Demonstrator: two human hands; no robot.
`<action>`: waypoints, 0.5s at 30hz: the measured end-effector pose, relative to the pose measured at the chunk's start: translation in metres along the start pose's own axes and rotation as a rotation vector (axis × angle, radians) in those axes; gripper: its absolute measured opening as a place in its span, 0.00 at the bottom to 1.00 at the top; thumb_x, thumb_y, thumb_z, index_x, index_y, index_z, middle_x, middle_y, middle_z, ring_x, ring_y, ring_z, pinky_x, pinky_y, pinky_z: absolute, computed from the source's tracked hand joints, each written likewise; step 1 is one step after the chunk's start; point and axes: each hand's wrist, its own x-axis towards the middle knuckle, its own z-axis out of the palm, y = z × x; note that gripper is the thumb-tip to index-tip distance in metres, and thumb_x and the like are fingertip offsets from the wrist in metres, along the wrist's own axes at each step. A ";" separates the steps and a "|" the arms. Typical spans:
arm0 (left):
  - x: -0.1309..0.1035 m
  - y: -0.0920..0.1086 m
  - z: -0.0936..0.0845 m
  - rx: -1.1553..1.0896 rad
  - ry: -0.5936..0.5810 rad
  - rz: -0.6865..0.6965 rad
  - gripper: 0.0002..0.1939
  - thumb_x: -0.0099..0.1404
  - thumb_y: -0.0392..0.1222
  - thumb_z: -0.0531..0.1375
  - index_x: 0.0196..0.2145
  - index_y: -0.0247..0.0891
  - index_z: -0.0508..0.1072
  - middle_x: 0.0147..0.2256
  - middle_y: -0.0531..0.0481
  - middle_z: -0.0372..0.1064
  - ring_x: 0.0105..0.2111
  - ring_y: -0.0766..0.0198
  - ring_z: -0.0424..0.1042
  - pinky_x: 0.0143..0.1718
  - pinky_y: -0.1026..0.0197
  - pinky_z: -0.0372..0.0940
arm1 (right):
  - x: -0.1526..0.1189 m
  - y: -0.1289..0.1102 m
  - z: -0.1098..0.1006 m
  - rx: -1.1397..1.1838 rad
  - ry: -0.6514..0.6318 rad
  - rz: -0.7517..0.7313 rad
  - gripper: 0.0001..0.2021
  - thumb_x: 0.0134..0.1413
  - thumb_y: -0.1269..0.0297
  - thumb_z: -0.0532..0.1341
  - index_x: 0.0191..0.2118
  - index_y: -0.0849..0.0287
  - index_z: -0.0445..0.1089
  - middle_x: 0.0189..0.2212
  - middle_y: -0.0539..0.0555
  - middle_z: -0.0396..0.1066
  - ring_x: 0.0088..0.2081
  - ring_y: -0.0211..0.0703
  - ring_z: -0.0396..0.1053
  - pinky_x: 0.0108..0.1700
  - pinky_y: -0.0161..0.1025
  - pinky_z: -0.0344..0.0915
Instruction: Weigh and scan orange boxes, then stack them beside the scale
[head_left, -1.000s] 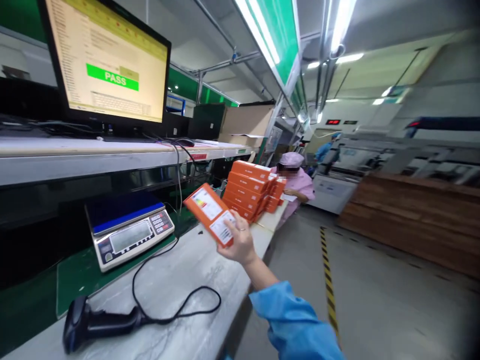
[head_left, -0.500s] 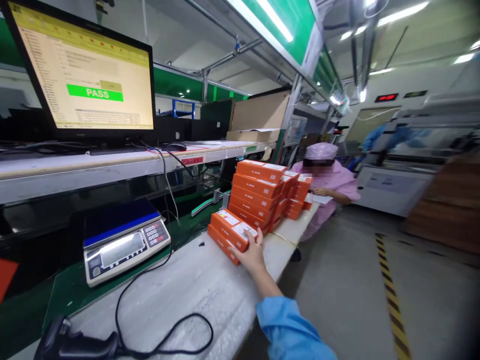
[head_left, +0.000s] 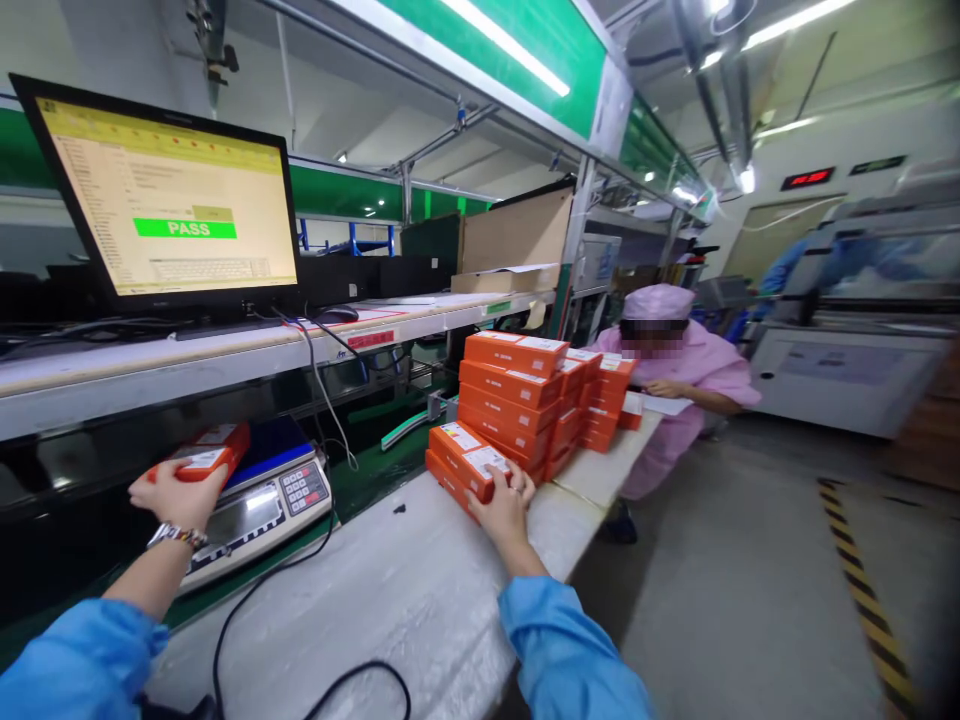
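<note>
My left hand grips an orange box at the left edge of the scale's blue platform. The box has a white label on top. Farther right, my right hand is closed around the near end of another orange box, which lies on top of a second one on the white bench. Behind that pair stand taller stacks of orange boxes. The scale's keypad and display face me.
A monitor showing PASS stands on the shelf. A black cable crosses the bench. A person in pink leans over papers beyond the stacks. Yellow-black floor tape is on the right.
My left hand has come into view with an orange box at the scale. My right hand remains on the box by the stacks. The view has shifted, and the black scanner has mostly left it.
</note>
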 end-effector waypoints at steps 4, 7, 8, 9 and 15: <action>-0.007 0.008 0.017 0.107 -0.110 -0.144 0.36 0.41 0.62 0.68 0.45 0.42 0.68 0.53 0.44 0.47 0.56 0.40 0.53 0.59 0.42 0.54 | 0.000 0.008 0.012 -0.119 0.091 0.106 0.26 0.48 0.53 0.60 0.52 0.61 0.67 0.56 0.66 0.53 0.55 0.67 0.47 0.53 0.63 0.52; -0.008 -0.002 0.017 0.194 -0.234 -0.042 0.41 0.40 0.65 0.68 0.50 0.43 0.67 0.52 0.41 0.48 0.56 0.38 0.54 0.59 0.41 0.53 | -0.004 0.012 0.016 -0.109 0.105 0.108 0.28 0.50 0.52 0.58 0.54 0.64 0.65 0.52 0.67 0.56 0.51 0.65 0.53 0.50 0.59 0.56; -0.007 -0.008 0.016 0.204 -0.287 0.017 0.41 0.41 0.64 0.68 0.51 0.43 0.67 0.52 0.41 0.48 0.56 0.38 0.54 0.59 0.42 0.54 | -0.005 0.013 0.016 -0.099 0.117 0.105 0.29 0.50 0.52 0.57 0.54 0.66 0.64 0.52 0.68 0.56 0.50 0.65 0.55 0.49 0.58 0.57; -0.005 -0.015 0.014 0.205 -0.331 0.077 0.40 0.43 0.62 0.67 0.52 0.43 0.67 0.52 0.40 0.48 0.57 0.39 0.55 0.59 0.43 0.55 | -0.005 0.015 0.015 -0.093 0.145 0.101 0.30 0.51 0.50 0.57 0.54 0.67 0.63 0.51 0.69 0.56 0.50 0.65 0.55 0.49 0.58 0.58; 0.020 -0.049 -0.007 0.040 -0.539 0.335 0.29 0.52 0.44 0.62 0.53 0.38 0.70 0.52 0.40 0.56 0.53 0.51 0.64 0.58 0.51 0.62 | -0.032 -0.042 -0.006 0.113 0.421 -0.279 0.20 0.59 0.53 0.58 0.48 0.66 0.62 0.43 0.67 0.58 0.45 0.63 0.59 0.46 0.58 0.61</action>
